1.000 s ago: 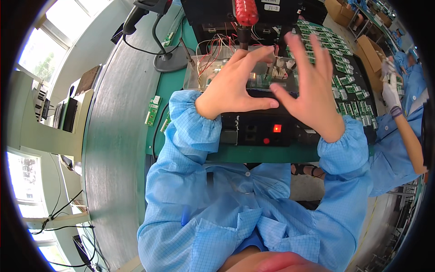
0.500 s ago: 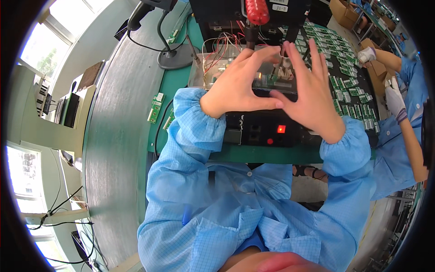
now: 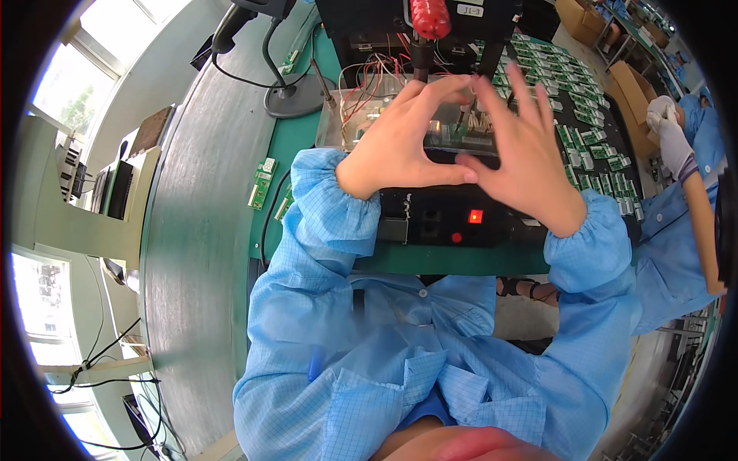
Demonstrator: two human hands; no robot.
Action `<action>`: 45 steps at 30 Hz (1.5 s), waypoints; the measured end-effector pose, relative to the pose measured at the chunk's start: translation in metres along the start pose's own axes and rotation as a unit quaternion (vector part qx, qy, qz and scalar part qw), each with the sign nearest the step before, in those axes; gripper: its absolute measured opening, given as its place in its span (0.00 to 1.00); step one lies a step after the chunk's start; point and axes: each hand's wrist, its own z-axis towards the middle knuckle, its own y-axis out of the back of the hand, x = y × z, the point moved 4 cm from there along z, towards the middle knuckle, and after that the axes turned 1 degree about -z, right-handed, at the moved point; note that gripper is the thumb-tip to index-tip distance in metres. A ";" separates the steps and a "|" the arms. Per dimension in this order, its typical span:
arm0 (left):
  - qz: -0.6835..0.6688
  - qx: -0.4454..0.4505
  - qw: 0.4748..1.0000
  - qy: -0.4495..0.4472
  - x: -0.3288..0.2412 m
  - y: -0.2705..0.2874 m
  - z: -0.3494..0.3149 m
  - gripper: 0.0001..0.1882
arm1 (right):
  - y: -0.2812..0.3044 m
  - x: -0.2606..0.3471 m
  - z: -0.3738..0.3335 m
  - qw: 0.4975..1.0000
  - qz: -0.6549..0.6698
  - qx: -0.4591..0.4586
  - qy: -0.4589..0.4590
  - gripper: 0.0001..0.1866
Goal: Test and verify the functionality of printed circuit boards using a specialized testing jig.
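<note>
My left hand (image 3: 403, 146) and my right hand (image 3: 530, 165) are held over a black test fixture (image 3: 430, 219) with a clear plate (image 3: 334, 131) on top. Both are open, and I see nothing held in either. The thumb tips meet or nearly meet, and the index fingertips come close together above, framing a gap. Through that gap show part of the clear plate, a small lit spot and some pale connectors. Red and white wires (image 3: 373, 81) run behind my left hand. A red-gripped lever (image 3: 430, 19) rises just beyond my hands. A red square light (image 3: 476, 217) glows on the fixture's front.
Many green circuit boards (image 3: 588, 119) lie on a black mat at the right. Another green board (image 3: 261, 184) is on the bench at the left, near a scanner on a stand (image 3: 288, 96). A co-worker's gloved hands (image 3: 673, 142) are at far right, beside a cardboard box (image 3: 634, 100).
My hands keep nearly the same pose; the fingers of my right hand have shifted slightly. The co-worker's gloved hands have come together beside the box.
</note>
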 end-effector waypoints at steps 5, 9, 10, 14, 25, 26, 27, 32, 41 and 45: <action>0.004 -0.003 1.000 -0.010 0.000 -0.001 -0.001 0.53 | -0.006 0.001 -0.007 1.000 0.013 -0.014 -0.006 0.51; 0.010 0.025 1.000 0.014 -0.005 0.003 -0.001 0.55 | 0.002 -0.002 -0.003 1.000 0.003 -0.017 -0.003 0.52; 0.007 0.043 0.999 0.029 -0.004 0.002 -0.002 0.57 | 0.002 -0.002 -0.003 1.000 0.003 -0.017 -0.003 0.52; -0.015 0.034 0.999 0.031 -0.001 0.000 -0.001 0.57 | -0.007 -0.002 -0.009 1.000 0.016 0.007 -0.005 0.52; 0.020 0.046 0.999 0.023 0.002 -0.001 -0.003 0.57 | 0.008 -0.001 -0.007 0.997 0.054 -0.046 -0.031 0.51; 0.020 0.044 0.999 0.024 0.000 -0.001 -0.003 0.57 | 0.012 -0.004 -0.006 0.996 0.041 -0.066 -0.039 0.51; 0.030 0.028 0.999 0.008 -0.004 0.001 -0.001 0.55 | 0.012 -0.006 -0.007 0.996 0.042 -0.065 -0.038 0.51; 0.014 0.007 1.000 0.002 -0.005 0.003 0.000 0.53 | 0.011 -0.009 -0.009 0.991 0.076 -0.096 -0.045 0.48; 0.033 0.018 0.999 -0.013 0.000 0.004 -0.001 0.58 | 0.000 -0.013 -0.013 0.993 0.086 -0.066 -0.057 0.47; 0.035 0.021 0.999 -0.015 -0.001 0.004 -0.001 0.58 | -0.001 -0.013 -0.015 0.993 0.088 -0.053 -0.064 0.47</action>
